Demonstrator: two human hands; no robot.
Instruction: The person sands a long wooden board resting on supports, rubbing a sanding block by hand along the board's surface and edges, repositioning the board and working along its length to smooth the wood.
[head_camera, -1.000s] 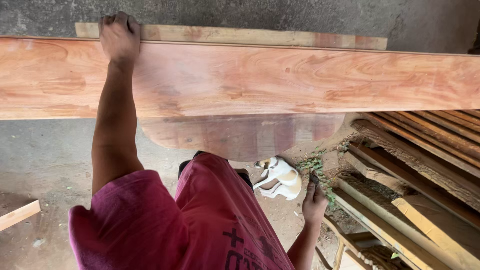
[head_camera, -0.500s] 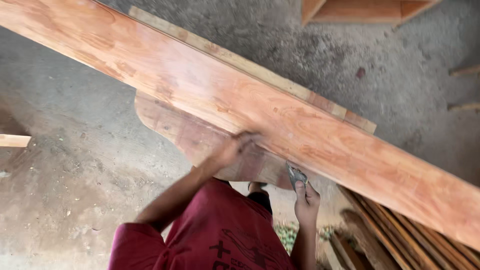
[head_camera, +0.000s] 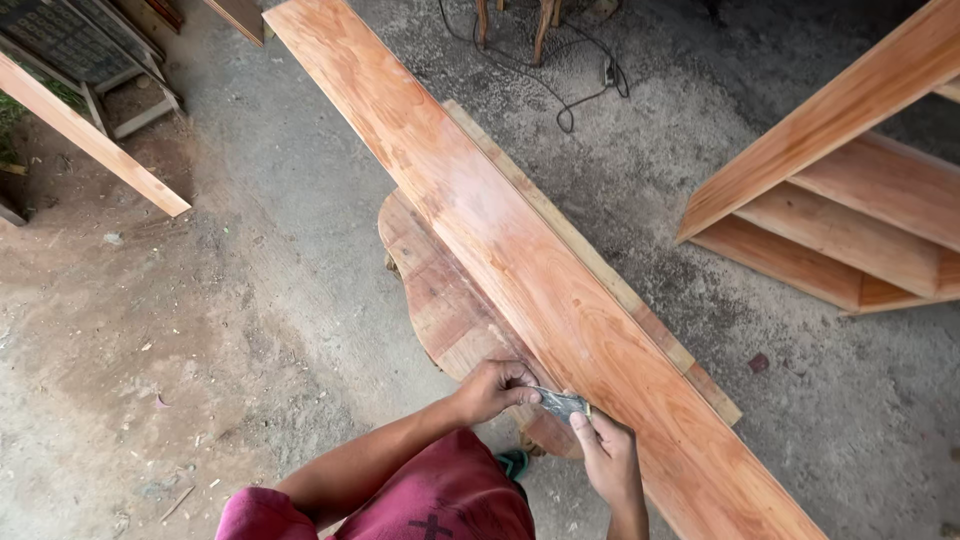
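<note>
Single head view, steeply downward, fairly close over plank (head_camera: 520, 250), perhaps tilted.

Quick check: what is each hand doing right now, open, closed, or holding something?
Left hand: closed, pinching one end of the grey sandpaper piece.
Right hand: closed, pinching its other end.

No packages, labels, signs or screens anywhere in view.
</note>
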